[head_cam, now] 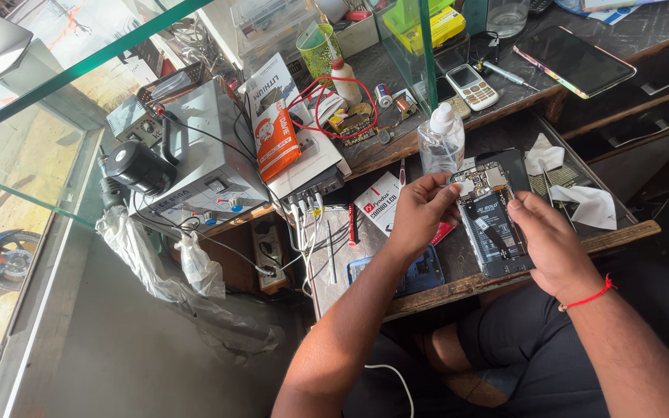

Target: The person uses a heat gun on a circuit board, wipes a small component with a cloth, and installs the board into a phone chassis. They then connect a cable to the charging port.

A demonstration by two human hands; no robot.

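Your left hand (420, 213) and right hand (545, 241) hold an opened phone (494, 224), black inside with a black battery and silver metal parts near the top. A red thread (591, 296) circles your right wrist. The worktop (474, 267) is dark grey with a brown wooden edge. A blue phone frame (421, 272) lies by your left forearm. White cloths (588, 203) sit to the right. The squeeze bottle (440, 143) is clear with a white cap. An orange-and-white packet (276, 139) rests on a grey station (210, 166). Red wires (327, 104) loop behind. The keypad phone (471, 87) is white. The tablet (574, 60) is black with a pinkish rim. Your trousers (536, 348) are dark grey.
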